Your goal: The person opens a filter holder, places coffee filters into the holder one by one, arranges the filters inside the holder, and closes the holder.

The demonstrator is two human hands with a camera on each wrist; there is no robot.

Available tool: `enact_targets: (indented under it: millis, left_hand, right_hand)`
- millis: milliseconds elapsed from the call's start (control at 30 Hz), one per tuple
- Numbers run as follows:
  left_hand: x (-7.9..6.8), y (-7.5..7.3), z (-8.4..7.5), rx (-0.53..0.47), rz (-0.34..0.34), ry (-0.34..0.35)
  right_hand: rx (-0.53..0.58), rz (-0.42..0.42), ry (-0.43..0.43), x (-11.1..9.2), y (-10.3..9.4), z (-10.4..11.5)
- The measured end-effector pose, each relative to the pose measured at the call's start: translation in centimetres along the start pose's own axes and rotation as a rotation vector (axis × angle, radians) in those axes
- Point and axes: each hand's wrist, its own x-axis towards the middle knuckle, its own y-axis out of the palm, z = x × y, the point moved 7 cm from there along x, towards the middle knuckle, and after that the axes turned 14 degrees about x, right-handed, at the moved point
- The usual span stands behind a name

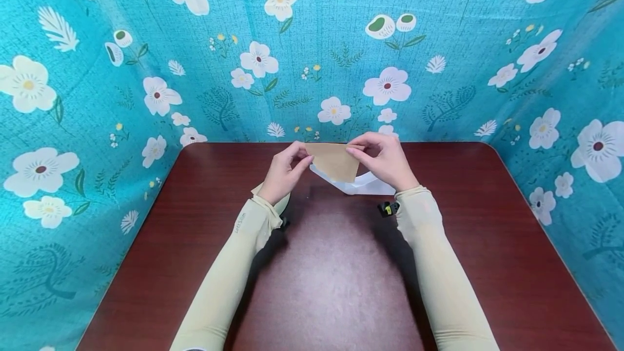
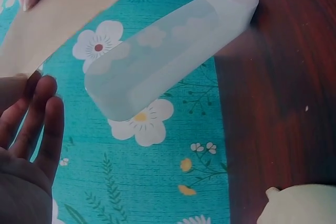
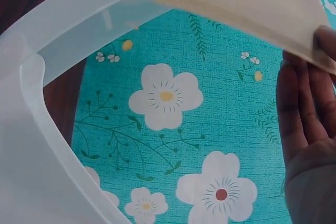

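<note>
A tan paper coffee filter point(image 1: 333, 161), flat and wider at its top edge, is held up over the far part of the table. My left hand point(image 1: 286, 172) pinches its left upper corner between thumb and fingers. At the right upper corner, my right hand point(image 1: 382, 158) pinches it too. In the right wrist view a folded seam runs along one edge of the filter point(image 3: 241, 9). Behind and below it stands a translucent white plastic holder point(image 1: 372, 184) with slanting walls, partly hidden by the filter; the left wrist view shows its rounded panel point(image 2: 152, 61).
A pale yellowish piece point(image 1: 283, 203) with a rounded edge lies beneath my left wrist, mostly hidden. The dark red-brown table point(image 1: 312, 275) ends just beyond my hands, against a turquoise flowered cloth point(image 1: 312, 42) that also hangs at both sides.
</note>
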Motion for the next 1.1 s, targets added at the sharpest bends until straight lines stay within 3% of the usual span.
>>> enact_targets:
  millis: [133, 300, 433, 633, 867, 1100]
  left_hand:
    - [0.0, 0.3, -0.2, -0.004, 0.023, 0.003]
    - [-0.5, 0.9, -0.1, -0.046, 0.027, -0.023]
    - [-0.6, 1.4, -0.4, -0.051, 0.028, -0.002]
    - [-0.1, 1.0, -1.1, -0.001, 0.006, 0.029]
    - [0.3, 1.5, -1.7, 0.074, 0.073, 0.070]
    - [0.0, 2.2, -1.9, 0.010, 0.083, 0.046]
  right_hand:
    - [-0.001, 0.018, -0.003, 0.1, 0.3, 0.2]
    - [0.005, -0.012, -0.009, 0.1, 0.5, 0.4]
    - [0.003, -0.028, -0.008, 0.1, 0.4, 0.3]
    - [-0.013, -0.013, -0.001, 0.1, 0.0, 0.4]
    - [-0.001, 0.022, 0.023, 0.2, 0.1, 0.5]
    - [-0.034, -0.050, -0.029, -0.2, -0.4, 1.0]
